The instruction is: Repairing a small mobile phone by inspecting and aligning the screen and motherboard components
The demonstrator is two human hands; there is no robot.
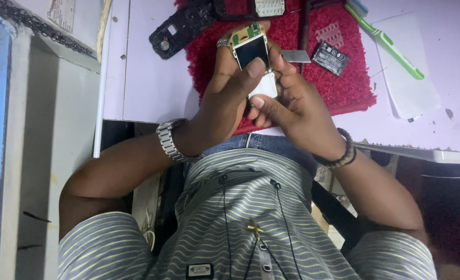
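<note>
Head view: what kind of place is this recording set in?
Probably a small phone repair bench. Both hands, the left hand and the right hand, hold a bare phone board with its screen over a red mat, with a loose battery and an empty phone casing lying nearby.

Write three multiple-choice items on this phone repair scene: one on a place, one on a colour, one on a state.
1. Where does the small black battery lie?
A. on the red mat
B. on the lap
C. inside the phone

2. What colour is the toothbrush?
A. blue
B. green and white
C. black

3. How is the bare phone board held?
A. it lies untouched
B. in the left hand alone
C. between both hands

Key: 1 A, it rests on the mat right of the hands. 2 B, green handle with white. 3 C, the left thumb and the right hand both grip it.
</note>
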